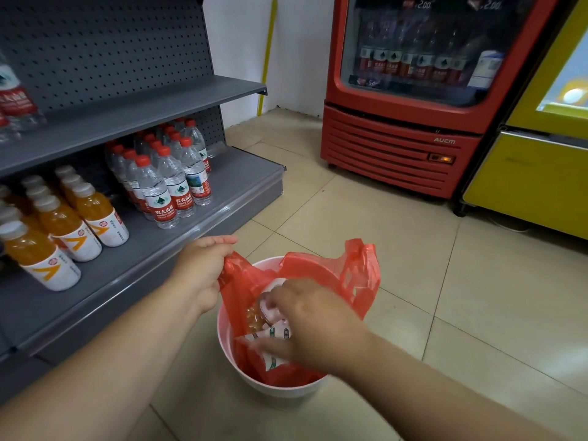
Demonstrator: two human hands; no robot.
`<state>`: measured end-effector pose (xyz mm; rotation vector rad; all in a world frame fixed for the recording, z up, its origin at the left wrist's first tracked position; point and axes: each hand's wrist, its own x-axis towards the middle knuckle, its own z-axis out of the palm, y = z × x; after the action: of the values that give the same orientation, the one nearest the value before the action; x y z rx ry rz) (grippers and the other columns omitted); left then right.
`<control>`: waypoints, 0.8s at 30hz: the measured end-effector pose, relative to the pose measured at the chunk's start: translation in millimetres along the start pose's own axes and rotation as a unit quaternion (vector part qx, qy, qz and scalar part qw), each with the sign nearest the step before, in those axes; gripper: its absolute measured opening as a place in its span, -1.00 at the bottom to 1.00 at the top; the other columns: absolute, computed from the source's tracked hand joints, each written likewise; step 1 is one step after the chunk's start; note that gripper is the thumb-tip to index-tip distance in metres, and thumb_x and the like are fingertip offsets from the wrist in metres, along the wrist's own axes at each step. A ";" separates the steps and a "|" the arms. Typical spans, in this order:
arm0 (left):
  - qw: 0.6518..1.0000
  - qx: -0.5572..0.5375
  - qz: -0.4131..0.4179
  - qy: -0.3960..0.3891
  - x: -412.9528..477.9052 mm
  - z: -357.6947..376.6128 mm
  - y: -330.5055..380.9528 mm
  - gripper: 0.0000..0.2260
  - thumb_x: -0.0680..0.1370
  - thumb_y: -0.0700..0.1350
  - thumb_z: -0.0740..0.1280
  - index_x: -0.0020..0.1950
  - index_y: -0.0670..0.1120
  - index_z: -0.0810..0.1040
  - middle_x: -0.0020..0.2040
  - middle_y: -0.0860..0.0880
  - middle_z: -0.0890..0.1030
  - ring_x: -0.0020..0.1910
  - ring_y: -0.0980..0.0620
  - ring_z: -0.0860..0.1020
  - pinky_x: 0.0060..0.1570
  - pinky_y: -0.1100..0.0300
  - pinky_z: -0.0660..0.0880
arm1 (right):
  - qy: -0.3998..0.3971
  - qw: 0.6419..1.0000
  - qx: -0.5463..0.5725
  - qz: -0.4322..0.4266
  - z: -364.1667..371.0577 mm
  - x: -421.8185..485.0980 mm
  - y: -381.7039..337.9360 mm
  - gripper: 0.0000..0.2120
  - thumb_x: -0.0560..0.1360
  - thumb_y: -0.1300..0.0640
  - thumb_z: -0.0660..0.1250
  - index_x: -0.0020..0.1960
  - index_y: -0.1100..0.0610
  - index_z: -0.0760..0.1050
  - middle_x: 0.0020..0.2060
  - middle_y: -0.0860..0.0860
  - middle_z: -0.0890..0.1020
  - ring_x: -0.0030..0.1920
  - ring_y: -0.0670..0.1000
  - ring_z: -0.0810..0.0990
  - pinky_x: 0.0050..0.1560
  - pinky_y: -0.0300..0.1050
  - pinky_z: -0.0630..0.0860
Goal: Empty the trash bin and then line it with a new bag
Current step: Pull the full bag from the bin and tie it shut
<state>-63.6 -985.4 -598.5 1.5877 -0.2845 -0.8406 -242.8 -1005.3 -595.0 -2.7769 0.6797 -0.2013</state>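
A pale pink trash bin [223, 337] stands on the tiled floor, lined with a red plastic bag [359, 281]. Inside the bag lies trash, including an orange-drink bottle [254, 316] and white labelled packaging. My left hand [203, 268] grips the bag's left edge and holds it up above the rim. My right hand [311, 323] reaches down into the bag's mouth, its blurred fingers stretched among the trash. The bag's right handle stands loose above the far rim.
A grey shelf unit [229, 183] to the left carries water bottles [171, 186] and orange drinks [63, 230]. A red drinks cooler [397, 148] and a yellow machine [525, 179] stand behind. A yellow stick [267, 55] leans in the corner.
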 end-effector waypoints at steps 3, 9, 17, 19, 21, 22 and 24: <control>1.000 -0.003 -0.001 -0.005 0.4 -0.6 -0.1 -0.76 0.53 -0.35 0.19 -0.20 -0.08 0.54 -0.35 -0.15 0.48 -0.43 -0.01 0.40 -0.36 0.19 0.35 | -0.089 0.995 0.030 0.027 18.7 0.7 -14.4 -0.51 0.39 -0.19 0.36 0.17 0.09 0.44 0.12 0.08 0.55 0.08 0.11 0.53 -0.05 -0.04 0.49; 1.000 0.009 -0.004 -0.010 1.4 -5.1 -3.0 -0.78 0.53 -0.35 0.20 -0.16 -0.09 0.56 -0.35 -0.13 0.50 -0.42 0.00 0.42 -0.35 0.17 0.38 | -0.124 0.978 0.095 0.138 25.2 28.6 6.3 -0.85 0.50 0.16 0.26 -0.25 0.10 0.45 -0.28 0.09 0.53 -0.22 0.09 0.52 -0.35 -0.19 0.33; 1.000 0.012 -0.007 -0.022 -3.9 -4.2 -4.2 -0.78 0.52 -0.35 0.19 -0.13 -0.09 0.55 -0.36 -0.12 0.49 -0.43 0.01 0.41 -0.35 0.18 0.38 | -0.051 0.817 0.428 0.384 45.4 46.9 41.7 -0.78 0.44 0.25 0.35 0.03 0.36 0.55 -0.43 0.05 0.53 -0.43 -0.01 0.53 -0.29 -0.16 0.57; 1.000 0.008 -0.011 -0.028 -5.7 -2.6 -4.1 -0.79 0.52 -0.36 0.19 -0.13 -0.10 0.55 -0.39 -0.10 0.48 -0.50 0.05 0.40 -0.41 0.23 0.38 | -0.076 0.816 0.435 0.374 55.2 48.9 38.1 -0.77 0.43 0.29 0.36 0.06 0.36 0.55 -0.37 0.06 0.56 -0.38 0.00 0.55 -0.24 -0.17 0.60; 0.999 0.005 -0.014 -0.033 -7.4 -1.2 -3.9 -0.79 0.52 -0.37 0.19 -0.13 -0.11 0.54 -0.43 -0.09 0.47 -0.59 0.11 0.39 -0.49 0.28 0.37 | -0.108 0.844 0.399 0.342 63.9 51.2 33.5 -0.82 0.40 0.28 0.38 -0.01 0.30 0.58 -0.29 0.08 0.57 -0.28 0.03 0.56 -0.07 -0.07 0.64; 0.999 0.004 -0.014 -0.036 -8.0 -0.7 -3.9 -0.78 0.52 -0.37 0.19 -0.14 -0.11 0.54 -0.43 -0.09 0.47 -0.62 0.13 0.39 -0.51 0.29 0.37 | -0.114 0.864 0.368 0.324 66.7 51.8 32.0 -0.91 0.40 0.25 0.39 -0.10 0.21 0.59 -0.30 0.05 0.56 -0.29 0.00 0.54 -0.10 -0.11 0.61; 0.999 0.009 -0.011 -0.040 -8.7 0.6 -3.9 -0.79 0.52 -0.36 0.19 -0.14 -0.11 0.54 -0.42 -0.09 0.47 -0.62 0.14 0.39 -0.49 0.29 0.37 | -0.131 0.901 0.294 0.292 61.6 52.7 25.0 -0.96 0.44 0.17 0.37 -0.19 0.11 0.55 -0.30 0.02 0.55 -0.34 -0.06 0.42 -0.29 -0.30 0.40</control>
<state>-71.3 -979.6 -599.1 1.5787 -0.3316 -0.9223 -195.0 -1037.1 -657.5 -1.8837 1.1168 0.0845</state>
